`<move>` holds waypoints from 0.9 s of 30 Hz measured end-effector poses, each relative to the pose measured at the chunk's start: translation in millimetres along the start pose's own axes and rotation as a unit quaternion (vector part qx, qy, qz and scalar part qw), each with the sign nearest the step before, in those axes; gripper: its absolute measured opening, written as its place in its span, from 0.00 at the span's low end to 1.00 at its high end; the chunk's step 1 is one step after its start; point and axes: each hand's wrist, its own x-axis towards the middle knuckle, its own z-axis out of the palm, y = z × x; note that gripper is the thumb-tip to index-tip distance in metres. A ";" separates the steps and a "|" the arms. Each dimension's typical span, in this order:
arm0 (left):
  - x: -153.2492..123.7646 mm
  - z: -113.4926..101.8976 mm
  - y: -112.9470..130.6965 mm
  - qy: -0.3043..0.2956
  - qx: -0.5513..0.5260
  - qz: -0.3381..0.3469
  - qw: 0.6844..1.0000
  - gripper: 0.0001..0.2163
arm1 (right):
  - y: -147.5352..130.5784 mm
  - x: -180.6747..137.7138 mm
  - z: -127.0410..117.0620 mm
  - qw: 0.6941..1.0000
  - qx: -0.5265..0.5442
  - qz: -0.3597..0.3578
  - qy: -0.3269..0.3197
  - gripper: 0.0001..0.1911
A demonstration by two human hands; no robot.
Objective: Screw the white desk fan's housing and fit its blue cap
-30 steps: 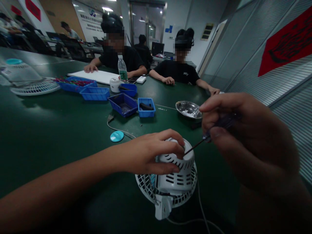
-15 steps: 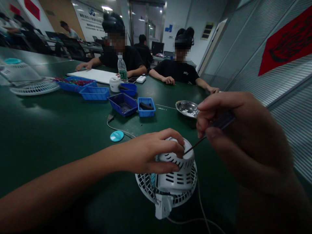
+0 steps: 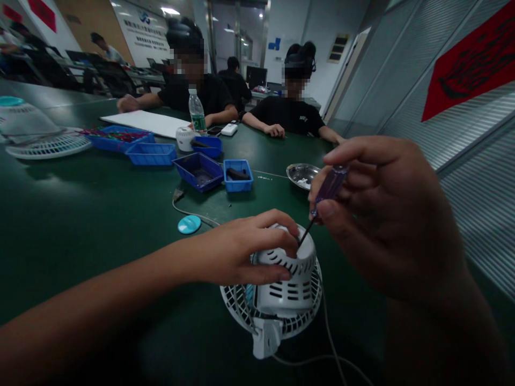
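A small white fan (image 3: 287,297) lies face down on the green table, its slotted motor housing pointing up. My left hand (image 3: 257,249) grips the top of that housing, fingers bent over it and thumb along its side. In my right hand (image 3: 386,214) is a screwdriver (image 3: 330,185) with a clear purple handle, pinched between thumb and fingers. Its shaft slants down into the top of the housing beside my left fingertips; the tip is hidden. A round turquoise cap (image 3: 189,224) lies on the table left of the fan.
Several blue bins (image 3: 199,171) stand beyond the fan, near a metal bowl (image 3: 300,174) with white bits. A power cord (image 3: 177,195) runs beside the cap. A larger white fan (image 3: 48,145) lies far left. Two people sit opposite, near a water bottle (image 3: 197,112).
My right hand has tilted the screwdriver more upright and shifted slightly left, so its handle shows more clearly. My left hand keeps its hold on the fan. The whole view has shifted a little.
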 end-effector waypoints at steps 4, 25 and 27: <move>0.1 0.1 -2.2 0.003 -0.004 0.003 1.000 0.09 | 1.0 4.0 1.0 0.999 -0.033 -0.027 0.024 0.16; -0.1 0.3 -1.3 0.000 -0.013 -0.001 1.000 0.09 | -2.3 1.4 -1.8 0.995 -0.087 -0.039 0.021 0.13; -0.5 -0.4 -0.9 -0.001 -0.015 -0.002 1.000 0.09 | -1.5 2.5 -1.5 0.994 -0.087 -0.058 0.015 0.10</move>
